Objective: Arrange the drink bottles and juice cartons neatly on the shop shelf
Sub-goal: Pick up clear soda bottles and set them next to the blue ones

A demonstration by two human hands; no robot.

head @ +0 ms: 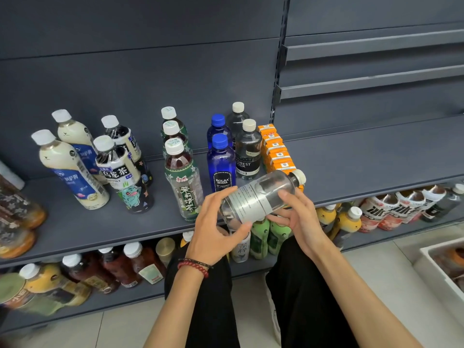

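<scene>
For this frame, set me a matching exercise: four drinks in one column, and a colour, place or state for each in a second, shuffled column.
Column one
1. front Bolsa Soda bottle
2. clear bottle
3. juice cartons
4. front jasmine tea bottle

Column two
A. orange, lined up front to back
B. tilted, gripped by the left hand and right hand
C. green label, white cap
D. blue, with a blue cap

Pairs: 1-D, 2-B, 3-A, 4-C
</scene>
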